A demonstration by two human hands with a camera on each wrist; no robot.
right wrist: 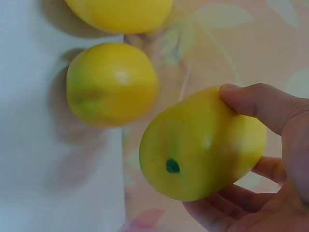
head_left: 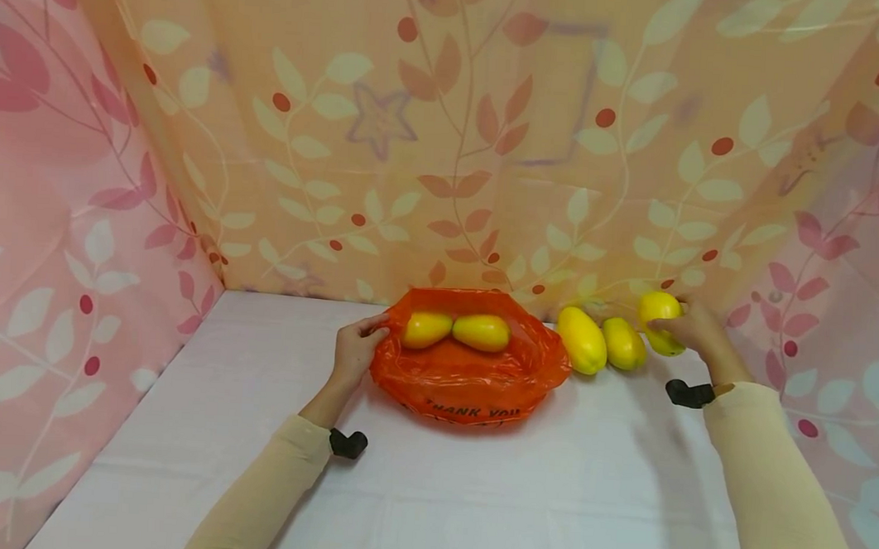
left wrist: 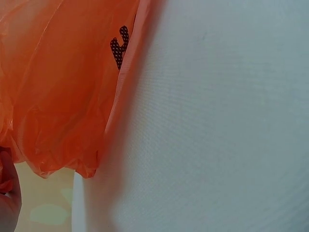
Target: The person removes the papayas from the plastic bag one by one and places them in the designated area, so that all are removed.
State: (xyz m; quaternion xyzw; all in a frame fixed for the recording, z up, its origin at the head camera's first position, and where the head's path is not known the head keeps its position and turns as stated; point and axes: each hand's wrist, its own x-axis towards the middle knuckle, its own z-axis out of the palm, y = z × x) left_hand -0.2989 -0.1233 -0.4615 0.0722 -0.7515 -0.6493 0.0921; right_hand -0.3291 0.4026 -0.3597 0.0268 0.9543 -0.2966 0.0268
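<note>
An orange plastic bag [head_left: 464, 383] with "THANK YOU" printed on its front stands wide-mouthed at the back middle of the table. Two yellow papayas [head_left: 481, 333] lie end to end within its opening. My left hand [head_left: 355, 355] pinches the bag's left rim between thumb and fingers; at the left edge of the left wrist view, orange film shows in its grasp. Over at the back right, my right hand [head_left: 694, 328] grips another yellow papaya [right wrist: 203, 145], its thumb on top and fingers beneath. This papaya's green stem end faces the right wrist camera.
Two more yellow papayas, a longer one [head_left: 582, 342] and a shorter one [head_left: 625, 344], lie side by side between the bag and my right hand. A white cloth [head_left: 472, 500] covers the table. Patterned fabric [head_left: 476, 144] hangs behind and at both sides.
</note>
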